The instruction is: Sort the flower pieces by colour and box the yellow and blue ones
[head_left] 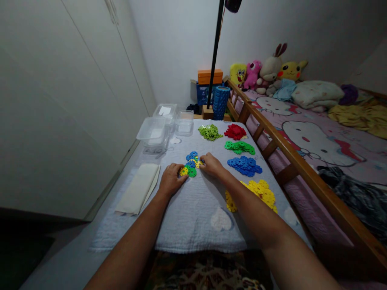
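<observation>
In the middle of the cloth-covered table lies a small cluster of notched plastic discs [191,164] in blue, yellow and green. My left hand [172,178] is at its left side, fingers closed on a yellow disc [184,171] beside a green disc [192,172]. At the cluster's right side, my right hand [211,164] pinches a yellow disc [198,164]. Whether the discs are joined or just touching is too small to tell. Near my right forearm are piles of blue discs [244,165] and yellow discs [260,193], the yellow pile partly hidden by the arm.
Green discs [239,147], red discs [234,131] and lime-green pieces [210,132] lie in piles farther back. Clear plastic containers [154,133] stand at the back left, with a folded beige cloth [138,188] in front. A wooden bed rail [272,145] borders the right side.
</observation>
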